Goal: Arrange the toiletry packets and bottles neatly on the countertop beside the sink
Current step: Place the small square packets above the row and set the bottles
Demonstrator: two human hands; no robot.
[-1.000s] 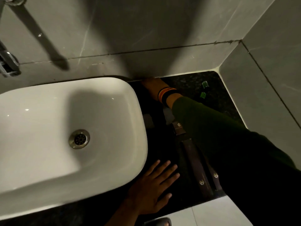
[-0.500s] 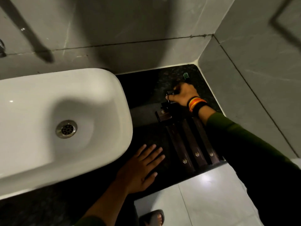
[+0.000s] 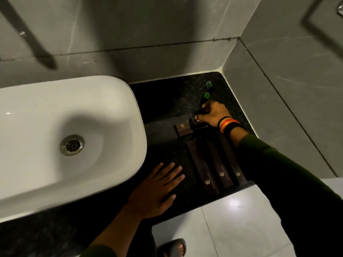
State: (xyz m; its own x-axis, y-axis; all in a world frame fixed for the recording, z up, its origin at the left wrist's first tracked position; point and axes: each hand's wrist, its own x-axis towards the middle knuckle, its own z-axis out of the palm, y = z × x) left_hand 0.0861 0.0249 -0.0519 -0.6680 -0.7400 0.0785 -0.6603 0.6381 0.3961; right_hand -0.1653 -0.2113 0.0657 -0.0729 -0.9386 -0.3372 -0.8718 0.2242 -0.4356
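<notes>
Three long dark brown packets [image 3: 217, 164] lie side by side on the black countertop [image 3: 167, 101] right of the sink. Above them sit two small dark square packets: one [image 3: 182, 127] lies free, the other [image 3: 198, 124] is under the fingertips of my right hand [image 3: 213, 113]. My right hand's fingers are curled onto that small packet. Two small green-capped bottles [image 3: 207, 92] stand just behind my right hand near the corner. My left hand [image 3: 157, 190] rests flat on the countertop, fingers spread, holding nothing.
A white basin [image 3: 74, 136] with a metal drain fills the left. Grey tiled walls [image 3: 278, 89] close the back and right sides of the countertop. Pale floor tiles [image 3: 232, 219] and a sandalled foot [image 3: 174, 247] lie below the counter's front edge.
My right hand came from the back wall to the small square packets and now stays there. My left hand stays flat. The camera view has shifted slightly.
</notes>
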